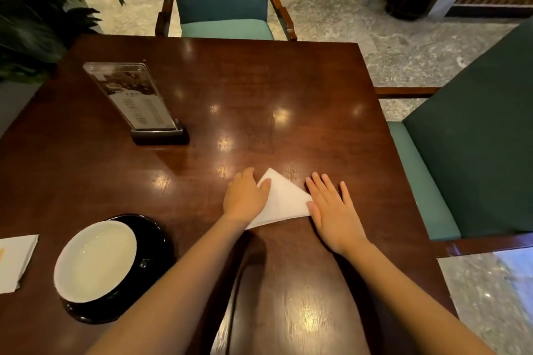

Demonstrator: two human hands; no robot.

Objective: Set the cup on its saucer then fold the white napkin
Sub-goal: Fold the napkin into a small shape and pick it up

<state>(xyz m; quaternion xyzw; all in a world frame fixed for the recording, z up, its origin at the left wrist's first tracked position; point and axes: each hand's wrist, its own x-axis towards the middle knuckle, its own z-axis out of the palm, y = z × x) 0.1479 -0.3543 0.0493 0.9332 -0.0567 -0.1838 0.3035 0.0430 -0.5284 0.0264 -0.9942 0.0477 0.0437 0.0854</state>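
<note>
Here the napkin (284, 200) lies folded in a triangle mid-counter (259, 95), the left hand (245, 197) pressing its left edge and the right hand (331, 207) its right corner, fingers flat and spread, while the cup (96, 259) sits on its saucer (155, 242) at near left.

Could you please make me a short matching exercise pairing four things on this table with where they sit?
Things:
1. cup
2. white napkin
3. menu stand
4. left hand

Places:
A. folded into a triangle between the hands
B. on the black saucer, near left
C. pressing the napkin's left side
D. far left, upright

Pairs: 1-B, 2-A, 3-D, 4-C
</note>
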